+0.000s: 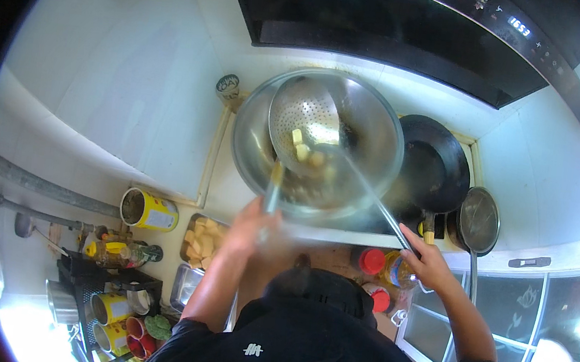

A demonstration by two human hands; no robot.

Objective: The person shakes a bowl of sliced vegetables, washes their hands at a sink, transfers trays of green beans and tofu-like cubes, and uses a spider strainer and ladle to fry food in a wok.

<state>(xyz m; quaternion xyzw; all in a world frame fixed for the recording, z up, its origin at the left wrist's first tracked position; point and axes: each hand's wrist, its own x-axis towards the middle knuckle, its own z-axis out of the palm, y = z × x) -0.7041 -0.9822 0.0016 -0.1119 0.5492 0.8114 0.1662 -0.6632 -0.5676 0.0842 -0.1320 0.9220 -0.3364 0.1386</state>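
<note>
My left hand [254, 230] is closed around the handle of a perforated metal strainer [306, 106], whose bowl is over a large metal wok [380, 132]. A few pale yellow chunks [299, 145] lie in the strainer's bowl. The long metal handle of a ladle [380, 209] is in my right hand [422, 261]; its head is over the wok, by the strainer, and partly lost in steam and blur. What lies at the wok's bottom is hard to make out.
A black frying pan [429, 164] sits right of the wok, with a fine-mesh strainer [479, 217] beyond it. At left are a tray of pale cut chunks [204, 243], a yellow can [157, 212] and a rack [83, 281] with cans. Red-lidded jars [371, 261] stand below the stove edge. A range hood [391, 27] hangs above.
</note>
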